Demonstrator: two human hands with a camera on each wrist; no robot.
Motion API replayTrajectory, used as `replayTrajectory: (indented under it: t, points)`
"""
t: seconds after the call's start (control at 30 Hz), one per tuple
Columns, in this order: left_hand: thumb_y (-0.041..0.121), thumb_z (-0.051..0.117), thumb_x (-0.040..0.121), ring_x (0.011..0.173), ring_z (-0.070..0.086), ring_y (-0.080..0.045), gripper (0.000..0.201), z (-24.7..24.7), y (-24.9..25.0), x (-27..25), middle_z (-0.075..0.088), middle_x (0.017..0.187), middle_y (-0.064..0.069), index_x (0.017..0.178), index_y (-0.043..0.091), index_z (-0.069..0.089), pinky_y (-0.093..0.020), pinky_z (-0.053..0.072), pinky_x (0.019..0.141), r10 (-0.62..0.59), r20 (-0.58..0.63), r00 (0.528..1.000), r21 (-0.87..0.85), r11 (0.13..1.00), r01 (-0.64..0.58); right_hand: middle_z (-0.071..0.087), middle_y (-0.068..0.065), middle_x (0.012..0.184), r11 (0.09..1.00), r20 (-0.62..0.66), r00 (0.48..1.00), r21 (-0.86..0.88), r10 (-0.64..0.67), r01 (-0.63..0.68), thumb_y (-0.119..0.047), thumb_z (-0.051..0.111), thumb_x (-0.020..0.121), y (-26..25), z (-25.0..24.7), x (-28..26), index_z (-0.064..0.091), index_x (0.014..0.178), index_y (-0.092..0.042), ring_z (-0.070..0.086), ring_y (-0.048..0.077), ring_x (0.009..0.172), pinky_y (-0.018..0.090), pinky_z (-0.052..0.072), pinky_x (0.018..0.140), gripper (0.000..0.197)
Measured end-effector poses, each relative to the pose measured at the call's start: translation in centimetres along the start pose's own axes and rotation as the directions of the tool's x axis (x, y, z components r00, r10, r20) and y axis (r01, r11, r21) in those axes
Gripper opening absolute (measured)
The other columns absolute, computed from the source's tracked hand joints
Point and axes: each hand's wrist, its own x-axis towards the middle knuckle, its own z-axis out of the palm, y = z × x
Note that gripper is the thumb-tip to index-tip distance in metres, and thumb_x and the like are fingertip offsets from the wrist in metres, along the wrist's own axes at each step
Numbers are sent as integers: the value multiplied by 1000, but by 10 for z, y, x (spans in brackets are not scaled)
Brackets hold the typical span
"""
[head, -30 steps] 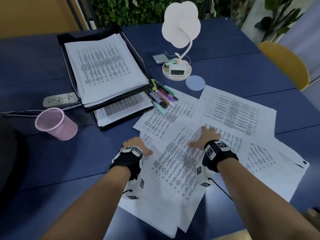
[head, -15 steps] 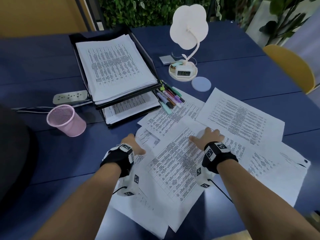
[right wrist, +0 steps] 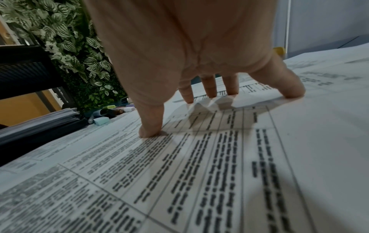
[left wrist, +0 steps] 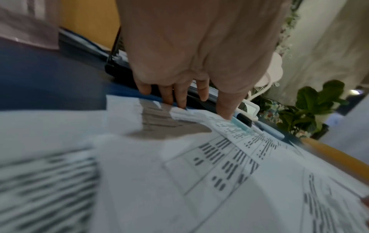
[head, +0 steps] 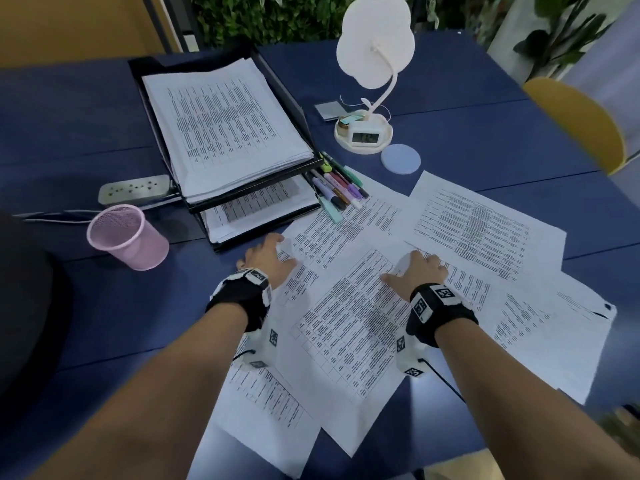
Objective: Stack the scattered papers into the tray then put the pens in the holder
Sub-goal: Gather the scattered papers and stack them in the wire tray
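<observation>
Papers (head: 353, 327): several printed sheets, loose and overlapping on the table just in front of the tray (head: 277, 81), which already holds a thick pile (whether any came from this scatter, cannot tell). Left hand (head: 268, 259) and right hand (head: 417, 271) both rest on the sheets, fingers spread, gripping nothing. Pens (head: 337, 192) lie beside the tray; pink holder (head: 126, 237), left of the tray, holds none. Judged: stacking barely begun, pens untouched.

No legible text is shown. Printed tables on the scattered papers (head: 349, 327) are blurred beyond reading. Digits on the small digital clock (head: 364, 136) cannot be made out.
</observation>
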Motion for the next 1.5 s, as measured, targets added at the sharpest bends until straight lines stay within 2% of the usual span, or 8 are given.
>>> replayTrajectory:
  t: [0.2,0.33,0.5,0.67,0.87,0.97,1.17,1.5]
  points:
    - [27,64,87,86,60,-24,38,6,27,15,59,91,-6,122,16,55,-25,43,71,-17,-74,997,-352,936,-11,22,20,150,999,-15,999,-10,-33,33,-70,61,72,15,-1,4,21,147,-16,17,42,139,50,20,114,100]
    - [8,66,80,89,67,-27,17,9,34,15,70,91,-11,96,13,71,-25,51,76,-67,-62,996,-360,932,40,19,19,151,999,-6,1000,25,-21,21,-70,62,71,26,-5,9,19,148,-16,14,42,140,50,19,115,103]
    - [-8,67,71,64,64,-26,23,11,31,3,64,68,-11,69,14,62,-45,58,77,-66,290,955,-395,901,182,19,19,150,998,-2,999,43,46,-46,-76,59,68,28,-12,13,18,148,-16,17,42,139,51,22,114,108]
    - [5,72,71,58,62,-18,10,-6,20,-13,70,69,-13,73,14,67,-30,54,64,-35,572,819,-117,985,124,23,21,148,999,-19,999,-17,47,-48,-75,59,68,24,-14,10,22,146,-14,21,42,137,50,23,113,105]
    - [25,76,77,54,55,-15,20,-8,13,-14,60,64,-1,69,14,62,-19,44,47,-32,357,934,63,998,10,29,16,145,999,-16,999,6,37,-36,-63,65,70,8,-13,8,30,140,-18,23,37,136,61,29,106,91]
    - [19,74,79,66,58,-17,22,-8,7,-10,65,84,-4,68,18,56,-22,49,57,-16,212,977,23,1000,11,26,7,150,991,-89,988,10,-130,131,-50,61,81,-17,-9,-3,33,140,-26,19,30,140,63,24,107,70]
    - [19,72,80,103,56,-17,23,-13,-9,-6,62,109,0,103,14,69,-19,38,79,44,136,990,-76,997,-34,15,2,158,769,-59,769,-135,-636,625,-41,49,94,-74,17,-19,38,140,-34,6,27,146,61,14,114,48]
    - [14,71,81,80,55,-9,19,-26,-28,8,64,105,3,99,20,71,-17,39,73,-4,148,989,-131,991,24,27,9,154,652,-13,661,-179,-750,737,-13,46,93,-113,24,38,50,134,-16,19,34,141,51,26,113,41]
